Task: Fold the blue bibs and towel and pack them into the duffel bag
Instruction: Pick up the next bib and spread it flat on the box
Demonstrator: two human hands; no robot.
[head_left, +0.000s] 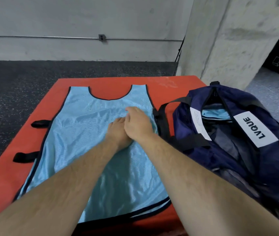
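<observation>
Red mat [24, 167] fills the middle of the frame, and the blue bib [84, 133] lies spread flat on it, neck hole toward the top. At the right sits the navy duffel bag [229, 133], unzipped, with pale blue cloth inside. The left hand [118, 132] and right hand [137, 123] press the bib's centre, fingers flat, gripping nothing. Best to smooth outward from there, I judge, then fold one side edge squarely over the other.

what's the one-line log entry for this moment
step: bib flat on red mat, unfolded | left hand, right hand: both on bib's middle | duffel bag: open, blue fabric inside
</observation>
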